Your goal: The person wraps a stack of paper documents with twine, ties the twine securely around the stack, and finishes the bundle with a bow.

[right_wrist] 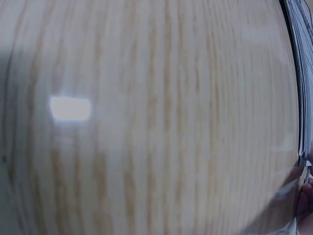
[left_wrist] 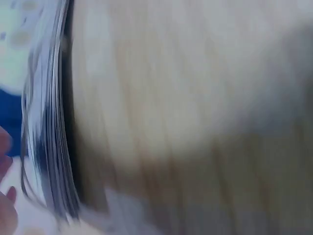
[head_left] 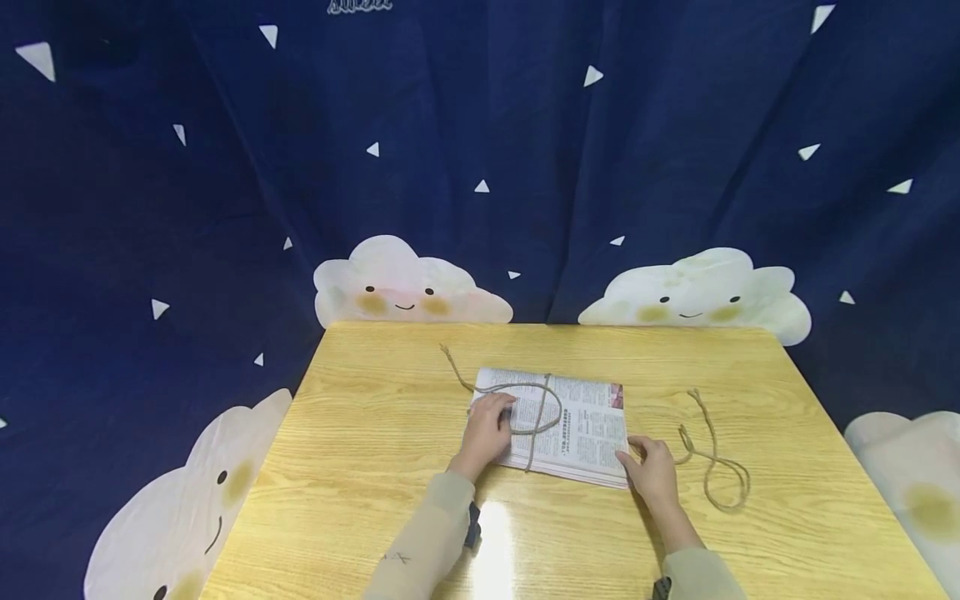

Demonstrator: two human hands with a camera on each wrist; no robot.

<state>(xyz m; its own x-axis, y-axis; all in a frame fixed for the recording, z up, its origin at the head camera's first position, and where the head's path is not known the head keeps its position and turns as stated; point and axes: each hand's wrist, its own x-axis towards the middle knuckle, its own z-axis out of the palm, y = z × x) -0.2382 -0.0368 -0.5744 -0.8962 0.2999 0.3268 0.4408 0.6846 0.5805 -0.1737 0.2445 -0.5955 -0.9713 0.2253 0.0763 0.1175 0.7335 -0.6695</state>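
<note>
In the head view, a newspaper stack (head_left: 588,433) lies flat on a wooden counter (head_left: 360,400), about midway between its left and right edges and apart from the far edge, its right end turned slightly toward the near side. A cord (head_left: 561,408) crosses the middle of the stack and makes a loop on top; one end trails off toward the counter's far left corner. More cord (head_left: 746,483) curls on the wood between the stack and the counter's right edge. The left hand (head_left: 487,429) rests on the left part of the stack with bent fingers, over the cord; whether it pinches the cord cannot be told. The right hand (head_left: 652,475) is at the stack's near right corner, thumb and fingers parted; whether it has hold of paper or cord cannot be told. Beyond the counter's far edge hangs a dark blue cloth (head_left: 450,100) with white triangles and smiling clouds.

In the left wrist view, blurred, the stack's layered side runs down the left, a strand of cord along it and fingertips beside it.

In the right wrist view, bare counter with a bright reflection fills most; the stack's side and curled fingers show at the right.
</note>
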